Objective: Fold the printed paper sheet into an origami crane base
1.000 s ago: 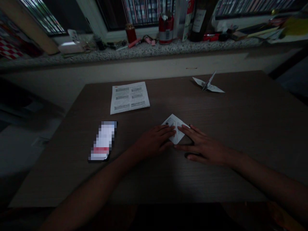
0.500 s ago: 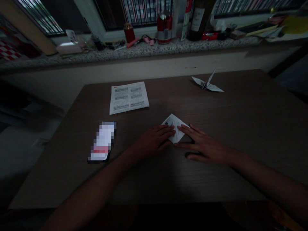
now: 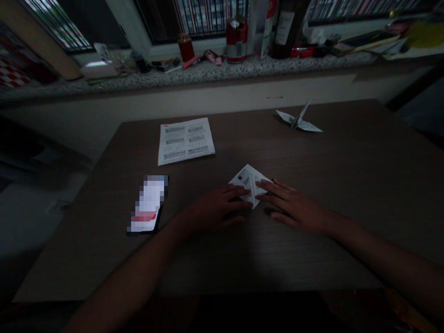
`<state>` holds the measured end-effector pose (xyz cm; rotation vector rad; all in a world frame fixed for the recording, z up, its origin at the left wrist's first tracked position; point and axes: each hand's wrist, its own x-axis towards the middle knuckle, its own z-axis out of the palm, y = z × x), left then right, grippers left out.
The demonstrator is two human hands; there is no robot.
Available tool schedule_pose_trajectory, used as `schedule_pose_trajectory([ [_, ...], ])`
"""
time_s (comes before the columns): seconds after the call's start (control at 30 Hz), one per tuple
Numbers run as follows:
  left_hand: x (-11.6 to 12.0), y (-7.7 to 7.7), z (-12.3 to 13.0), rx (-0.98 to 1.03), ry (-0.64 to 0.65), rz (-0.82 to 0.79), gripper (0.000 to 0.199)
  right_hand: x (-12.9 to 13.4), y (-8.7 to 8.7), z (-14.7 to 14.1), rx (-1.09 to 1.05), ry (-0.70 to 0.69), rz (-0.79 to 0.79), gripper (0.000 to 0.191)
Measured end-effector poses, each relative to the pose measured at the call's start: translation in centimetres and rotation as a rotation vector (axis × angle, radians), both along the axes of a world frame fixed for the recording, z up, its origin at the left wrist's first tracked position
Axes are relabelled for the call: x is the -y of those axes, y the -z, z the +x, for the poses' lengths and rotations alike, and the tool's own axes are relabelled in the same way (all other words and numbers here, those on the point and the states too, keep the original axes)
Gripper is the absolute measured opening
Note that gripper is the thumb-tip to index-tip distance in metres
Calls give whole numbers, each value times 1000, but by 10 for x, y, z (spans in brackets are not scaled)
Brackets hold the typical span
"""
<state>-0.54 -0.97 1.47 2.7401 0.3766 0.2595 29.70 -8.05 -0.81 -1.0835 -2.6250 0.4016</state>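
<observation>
A small folded sheet of printed paper lies on the brown table, diamond-shaped with one corner pointing away from me. My left hand rests over its left and lower left part, fingers stretched out and lying on the paper. On the right side, the fingertips of my right hand touch the paper, the fingers extended and a little apart. A flap with a straight edge runs down between the two sets of fingertips. The paper's lower left edge is hidden under my left fingers.
A folded paper crane stands at the back right of the table. Printed paper lies at the back left, with a phone nearer me. Behind, the stone windowsill carries a red can, bottles and small clutter.
My left hand has slid slightly left and towards me, uncovering more of the paper's upper left side. My right hand's fingers have drawn closer together, still on the paper.
</observation>
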Motion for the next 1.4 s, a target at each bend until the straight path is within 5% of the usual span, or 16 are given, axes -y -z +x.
schedule_pose_trajectory([
  [0.7, 2, 3, -1, 8, -7, -62, 49, -25, -3, -10, -90, 125, 81, 39],
  [1.4, 2, 8, -1, 35, 19, -23, 46, -24, 3, -11, -49, 87, 128, 42],
])
